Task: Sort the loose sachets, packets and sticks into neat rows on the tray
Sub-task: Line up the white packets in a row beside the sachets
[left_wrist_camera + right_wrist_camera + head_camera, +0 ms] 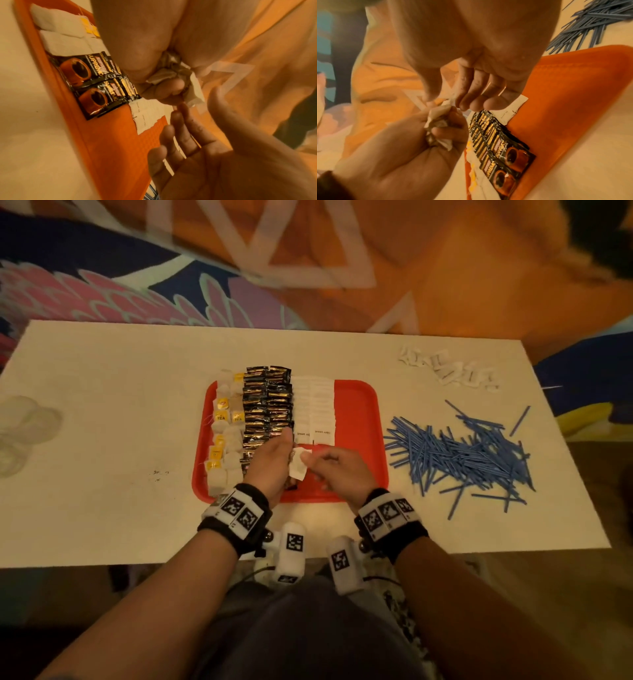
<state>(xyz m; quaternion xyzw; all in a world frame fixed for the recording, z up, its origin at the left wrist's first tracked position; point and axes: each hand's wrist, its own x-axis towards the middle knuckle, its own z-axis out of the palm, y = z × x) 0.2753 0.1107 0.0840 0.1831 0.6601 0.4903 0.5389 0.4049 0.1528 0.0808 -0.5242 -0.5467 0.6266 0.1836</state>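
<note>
Tea bags (pixel 224 436), coffee packets (pixel 269 409) and white sachets (pixel 315 409) are rowed on the tray (pixel 359 419); my left hand (pixel 270 467) clutches sachets, my right hand (pixel 337 469) pinches one, blue sticks (pixel 459 453) remain loose.

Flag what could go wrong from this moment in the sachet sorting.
1. The left hand grips a crumpled bunch of white sachets while the right hand pinches one; others could slip out onto the tray.
2. Both hands hover beside the black coffee packets, so a nudge could skew those rows.
3. The blue sticks lie tangled and may scatter.
</note>
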